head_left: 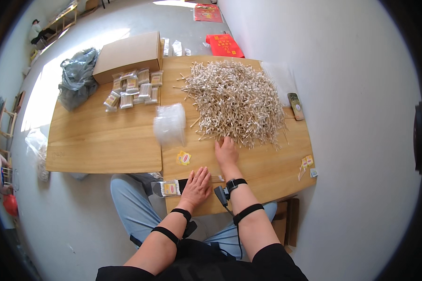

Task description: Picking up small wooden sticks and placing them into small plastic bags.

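Observation:
A large loose heap of cotton swabs (234, 100) covers the far right part of the table. At its near edge my right hand (227, 152) has its fingers drawn together, the tips among the swabs; what they grip is hidden. My left hand (198, 187) lies flat with fingers stretched near the table's front edge, resting on a dark strip. A few swabs (217, 178) stick out to the right from beneath it. Just left of that hand is a clear bag (170, 188) with a row of swabs and a yellow label card inside.
Clear empty bags (169, 124) lie stacked mid-table, with loose yellow cards (184, 158) nearer me. Filled swab packs (135, 89) are piled before a cardboard box (129, 54). A grey plastic bag (78, 77) sits at far left, a phone (295, 106) at right beside the wall.

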The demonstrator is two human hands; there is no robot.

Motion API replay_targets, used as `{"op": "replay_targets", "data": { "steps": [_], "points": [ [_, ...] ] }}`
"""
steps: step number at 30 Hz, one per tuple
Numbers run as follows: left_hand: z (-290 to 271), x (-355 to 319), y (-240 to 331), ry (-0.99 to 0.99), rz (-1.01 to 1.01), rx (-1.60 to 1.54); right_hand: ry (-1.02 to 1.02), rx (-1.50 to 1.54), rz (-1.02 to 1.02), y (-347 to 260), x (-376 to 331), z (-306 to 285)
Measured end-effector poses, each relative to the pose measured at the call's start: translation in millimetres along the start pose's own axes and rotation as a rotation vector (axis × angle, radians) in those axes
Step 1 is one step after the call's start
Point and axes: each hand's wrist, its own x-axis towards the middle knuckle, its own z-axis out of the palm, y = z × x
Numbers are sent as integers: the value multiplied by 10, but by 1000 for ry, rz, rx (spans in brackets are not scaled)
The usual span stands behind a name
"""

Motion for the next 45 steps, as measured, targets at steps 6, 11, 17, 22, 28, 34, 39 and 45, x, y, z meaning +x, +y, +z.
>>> {"op": "replay_targets", "data": {
  "steps": [6, 11, 17, 22, 28, 34, 39, 45],
  "points": [
    [-10, -8, 22, -26, 7, 6, -40, -159, 135, -34, 41, 42],
    [-64, 13, 25, -28, -5, -3, -81, -33, 134, 177, -271, -169],
    [-41, 15, -6, 22, 2, -18, -324, 95, -116, 424, -705, -457],
    [-19, 21, -2, 29, -1, -53, -226, 231, -80, 431, -720, -503],
    [-8, 0, -14, 16, -18, -11, -343, 157, -294, 390, -780, -481],
    [-68, 23, 30, 9, -24, -1, -82, 127, -76, 362, -361, -307],
    [-43, 15, 28, 7, -20, 16, 22, -20, -91, 303, -98, -106],
    [-13, -17, -5, 5, 14, -63, -3, -40, -192, 456, -320, -163]
  ]
}}
